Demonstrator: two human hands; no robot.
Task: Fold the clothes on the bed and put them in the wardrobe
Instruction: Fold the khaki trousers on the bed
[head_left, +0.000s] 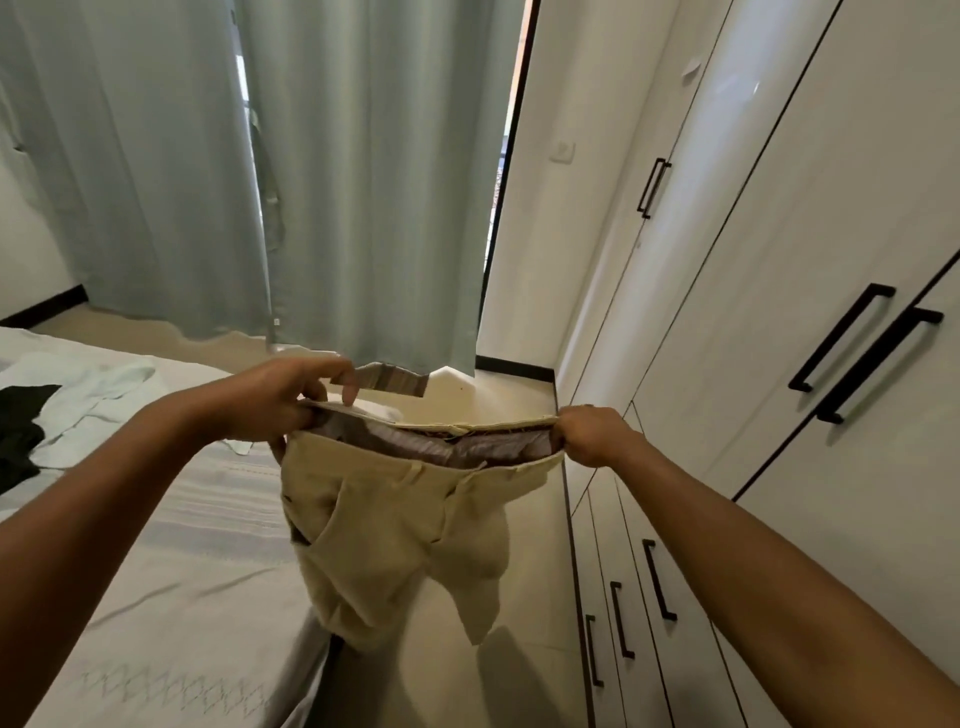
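Note:
A pair of beige trousers (395, 535) hangs in the air between the bed and the wardrobe, waistband up and spread open so its grey lining shows. My left hand (275, 400) grips the waistband's left end, with a loose flap sticking out past its fingers. My right hand (592, 434) pinches the waistband's right end. The legs dangle crumpled over the floor. On the bed (171, 597) at the left lie a pale green garment (88, 395) and a black garment (21, 431).
The white wardrobe (779, 338) with black bar handles runs along the right, its doors and lower drawers closed. Pale green curtains (249, 171) hang ahead. A narrow strip of tiled floor (524, 670) separates bed and wardrobe.

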